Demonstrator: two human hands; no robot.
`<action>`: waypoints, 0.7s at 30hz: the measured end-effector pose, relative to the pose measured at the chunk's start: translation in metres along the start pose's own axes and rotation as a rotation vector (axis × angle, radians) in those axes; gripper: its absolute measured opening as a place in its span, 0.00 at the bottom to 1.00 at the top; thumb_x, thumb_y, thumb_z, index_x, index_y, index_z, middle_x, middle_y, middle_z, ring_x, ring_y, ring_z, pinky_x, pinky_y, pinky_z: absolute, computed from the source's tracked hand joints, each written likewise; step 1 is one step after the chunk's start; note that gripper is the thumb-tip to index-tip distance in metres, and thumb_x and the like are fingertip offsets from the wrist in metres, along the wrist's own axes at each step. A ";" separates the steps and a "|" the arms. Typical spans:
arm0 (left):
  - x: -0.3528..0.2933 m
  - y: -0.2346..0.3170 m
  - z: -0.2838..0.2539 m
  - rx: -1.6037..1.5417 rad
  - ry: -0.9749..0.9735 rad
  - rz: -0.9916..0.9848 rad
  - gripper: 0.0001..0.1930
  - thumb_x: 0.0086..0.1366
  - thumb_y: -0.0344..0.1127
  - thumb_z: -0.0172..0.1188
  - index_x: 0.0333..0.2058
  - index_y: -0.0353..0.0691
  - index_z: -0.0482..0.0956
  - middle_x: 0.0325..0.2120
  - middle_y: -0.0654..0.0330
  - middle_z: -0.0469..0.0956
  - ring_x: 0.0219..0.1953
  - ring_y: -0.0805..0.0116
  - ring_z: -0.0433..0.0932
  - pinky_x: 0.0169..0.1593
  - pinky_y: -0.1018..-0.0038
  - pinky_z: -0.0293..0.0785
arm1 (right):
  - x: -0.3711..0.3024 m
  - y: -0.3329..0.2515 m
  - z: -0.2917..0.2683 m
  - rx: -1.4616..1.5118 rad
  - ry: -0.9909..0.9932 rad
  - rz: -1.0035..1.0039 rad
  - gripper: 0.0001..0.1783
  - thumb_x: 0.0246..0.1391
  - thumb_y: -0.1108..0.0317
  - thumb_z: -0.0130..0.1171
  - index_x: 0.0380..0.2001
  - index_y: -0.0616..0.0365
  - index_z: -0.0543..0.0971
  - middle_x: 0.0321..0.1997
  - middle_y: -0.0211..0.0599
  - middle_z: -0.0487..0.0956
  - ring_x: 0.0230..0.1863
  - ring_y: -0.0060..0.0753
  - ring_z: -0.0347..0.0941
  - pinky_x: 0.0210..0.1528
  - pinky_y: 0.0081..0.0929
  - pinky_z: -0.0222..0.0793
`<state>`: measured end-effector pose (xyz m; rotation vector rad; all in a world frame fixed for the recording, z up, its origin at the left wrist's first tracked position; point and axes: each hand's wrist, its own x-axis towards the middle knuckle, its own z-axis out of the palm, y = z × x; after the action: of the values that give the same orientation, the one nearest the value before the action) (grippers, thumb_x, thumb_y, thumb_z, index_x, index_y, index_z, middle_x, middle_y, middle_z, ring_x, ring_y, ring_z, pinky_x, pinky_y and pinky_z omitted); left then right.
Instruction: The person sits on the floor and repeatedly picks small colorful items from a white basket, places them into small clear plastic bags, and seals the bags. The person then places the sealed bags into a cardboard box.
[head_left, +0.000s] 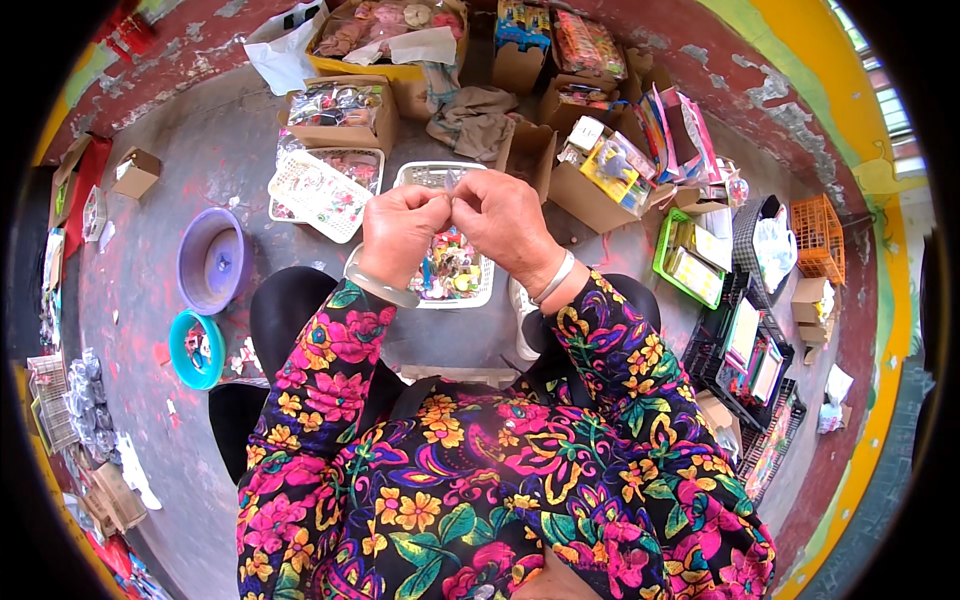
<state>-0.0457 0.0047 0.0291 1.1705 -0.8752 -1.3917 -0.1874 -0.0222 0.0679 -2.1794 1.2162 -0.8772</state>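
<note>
My left hand (403, 236) and my right hand (507, 222) meet fingertip to fingertip, both pinched closed. A small greyish, pointed piece (450, 181) pokes up between the fingertips; its kind is too small to make out, and the fingers hide the rest. Below the hands stands a white plastic basket (487, 283) holding many small colourful pieces (447, 272). Part of that basket is covered by my hands. Just beyond my left hand, a white perforated tray (318, 192) with small red-and-green bits lies tilted across another white basket (368, 160).
On the left stand a purple basin (240, 262) and a turquoise basin (214, 371) with small pieces inside. Cardboard boxes (592, 200) of packaged goods line the far wall. To the right are a green basket (668, 232), a black crate (712, 362) and an orange crate (818, 240).
</note>
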 end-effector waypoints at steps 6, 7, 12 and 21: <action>-0.001 0.005 -0.002 -0.142 -0.058 -0.035 0.06 0.58 0.28 0.55 0.30 0.31 0.77 0.26 0.60 0.76 0.27 0.75 0.76 0.34 0.80 0.75 | -0.002 -0.004 0.003 -0.072 0.060 -0.010 0.06 0.41 0.68 0.53 0.18 0.58 0.70 0.23 0.40 0.73 0.27 0.47 0.71 0.27 0.38 0.66; -0.002 0.005 -0.002 -0.153 -0.075 -0.042 0.06 0.59 0.29 0.54 0.31 0.31 0.76 0.26 0.61 0.76 0.28 0.75 0.76 0.34 0.80 0.75 | -0.002 -0.004 0.003 -0.083 0.059 -0.023 0.06 0.42 0.68 0.53 0.18 0.58 0.70 0.23 0.40 0.73 0.27 0.47 0.71 0.27 0.38 0.66; -0.002 0.015 -0.005 -0.073 -0.178 -0.166 0.07 0.62 0.33 0.52 0.34 0.34 0.73 0.27 0.63 0.75 0.29 0.76 0.76 0.34 0.80 0.76 | 0.001 0.004 -0.003 -0.009 -0.011 -0.046 0.04 0.42 0.69 0.52 0.20 0.58 0.72 0.24 0.41 0.73 0.27 0.47 0.71 0.28 0.37 0.66; -0.001 0.015 -0.007 0.075 -0.298 -0.127 0.07 0.62 0.33 0.50 0.32 0.36 0.72 0.25 0.63 0.75 0.27 0.76 0.76 0.31 0.79 0.76 | 0.005 0.010 -0.017 0.187 -0.179 0.003 0.04 0.41 0.71 0.51 0.21 0.60 0.73 0.23 0.44 0.73 0.27 0.47 0.70 0.29 0.36 0.65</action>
<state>-0.0349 0.0035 0.0420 1.1062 -1.0846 -1.6788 -0.2031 -0.0330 0.0741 -2.0559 1.0096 -0.7446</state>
